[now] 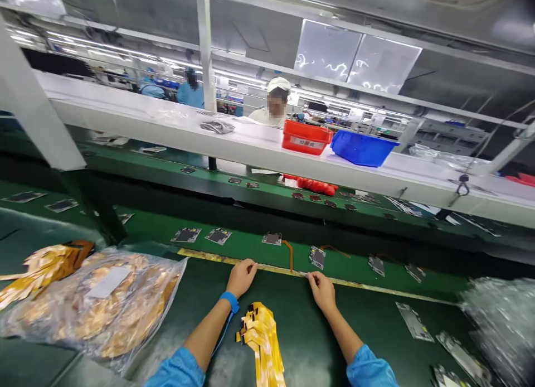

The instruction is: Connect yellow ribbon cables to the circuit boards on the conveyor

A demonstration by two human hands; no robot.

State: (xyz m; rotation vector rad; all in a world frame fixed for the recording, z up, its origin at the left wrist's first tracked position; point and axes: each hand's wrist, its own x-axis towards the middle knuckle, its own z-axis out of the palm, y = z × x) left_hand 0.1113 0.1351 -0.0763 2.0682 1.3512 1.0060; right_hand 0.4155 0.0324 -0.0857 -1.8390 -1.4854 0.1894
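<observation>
My left hand (242,277), a blue wrist strap (231,301) at its wrist, is at the bench edge with its fingers curled together. Level with it, my right hand (323,291) has its thumb and fingers closed at the yellow edge strip (351,283). Whatever either hand may hold is too small or hidden to make out. Between and beyond them lies a circuit board (272,238) with an orange flex cable (291,255) reaching toward the strip. Another circuit board (317,257) sits just past my right hand. A bundle of yellow flex cables (262,337) lies between my forearms.
Several more boards (186,235) lie along the green belt (246,242). A plastic bag of flex cables (112,298) is at left, clear plastic wrap (501,320) at right. A red bin (306,138) and a blue bin (363,148) stand on the shelf; a person (271,105) is behind it.
</observation>
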